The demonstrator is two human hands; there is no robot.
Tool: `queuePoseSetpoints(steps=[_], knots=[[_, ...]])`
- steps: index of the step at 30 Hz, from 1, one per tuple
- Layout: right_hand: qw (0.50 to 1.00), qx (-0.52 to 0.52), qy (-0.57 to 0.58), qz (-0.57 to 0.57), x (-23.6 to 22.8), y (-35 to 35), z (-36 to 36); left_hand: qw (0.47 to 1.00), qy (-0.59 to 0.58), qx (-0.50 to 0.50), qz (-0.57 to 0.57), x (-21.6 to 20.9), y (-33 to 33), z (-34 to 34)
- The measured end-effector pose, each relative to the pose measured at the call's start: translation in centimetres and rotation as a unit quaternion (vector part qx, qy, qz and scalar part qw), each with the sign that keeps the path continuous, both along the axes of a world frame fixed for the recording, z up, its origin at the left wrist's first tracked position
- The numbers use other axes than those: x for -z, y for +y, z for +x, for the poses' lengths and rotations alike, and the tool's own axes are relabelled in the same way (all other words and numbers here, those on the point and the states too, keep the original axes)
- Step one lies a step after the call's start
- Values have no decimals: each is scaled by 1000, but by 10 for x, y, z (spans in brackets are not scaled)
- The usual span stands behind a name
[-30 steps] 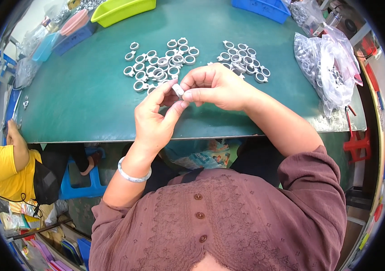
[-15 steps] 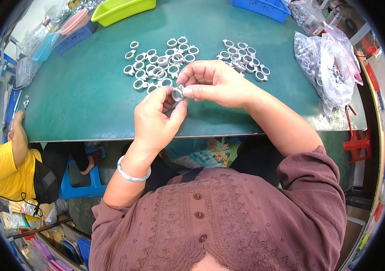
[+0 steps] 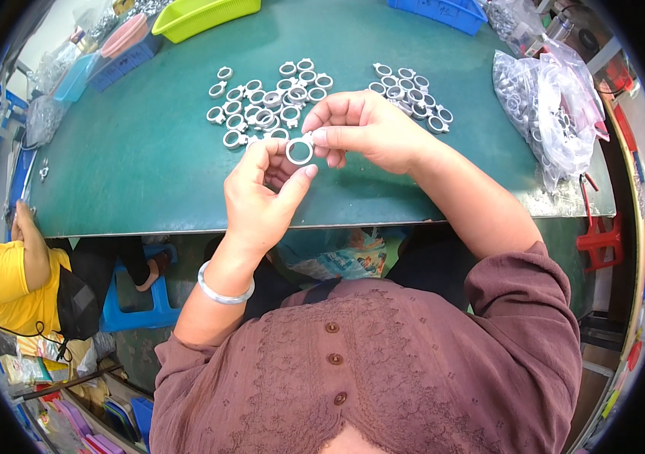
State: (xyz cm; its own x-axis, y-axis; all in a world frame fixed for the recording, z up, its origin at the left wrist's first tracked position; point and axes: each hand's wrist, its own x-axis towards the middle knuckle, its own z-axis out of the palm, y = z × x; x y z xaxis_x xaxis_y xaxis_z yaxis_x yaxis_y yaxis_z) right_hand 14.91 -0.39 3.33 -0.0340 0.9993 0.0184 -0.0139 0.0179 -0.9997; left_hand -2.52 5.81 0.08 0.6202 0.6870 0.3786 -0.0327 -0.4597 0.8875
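Observation:
Above the near part of the green table, a silver metal ring clamp (image 3: 299,151) with a small lug faces me with its round opening. My right hand (image 3: 375,136) pinches its lug side between thumb and fingers. My left hand (image 3: 254,197), with a pale bangle at the wrist, is curled around the ring's left and lower side, the fingertips at its edge. Just beyond my hands lies a loose pile of similar ring clamps (image 3: 265,118), some stacked on others. A second group of ring clamps (image 3: 415,96) lies farther right, partly hidden by my right hand.
Plastic bags of metal parts (image 3: 557,121) lie at the table's right edge. A lime-green basket (image 3: 205,19) and a blue basket (image 3: 440,15) stand at the far side. At the left sits a person in yellow (image 3: 16,280), near a blue stool (image 3: 141,306).
The ring clamp has turned, so its opening now faces me more squarely. My right hand has shifted slightly, and my left thumb has eased a little away from the ring.

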Motion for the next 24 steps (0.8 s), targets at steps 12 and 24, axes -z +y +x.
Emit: queuePoseSetpoints(steps=[12,24], knots=[[999,-18,-20,46,1,-1,1,939,-99,118,-307,-5,1,-5],[995,-27,-18,94,6,1,0,987,-128,-7,98,6,-2,0]])
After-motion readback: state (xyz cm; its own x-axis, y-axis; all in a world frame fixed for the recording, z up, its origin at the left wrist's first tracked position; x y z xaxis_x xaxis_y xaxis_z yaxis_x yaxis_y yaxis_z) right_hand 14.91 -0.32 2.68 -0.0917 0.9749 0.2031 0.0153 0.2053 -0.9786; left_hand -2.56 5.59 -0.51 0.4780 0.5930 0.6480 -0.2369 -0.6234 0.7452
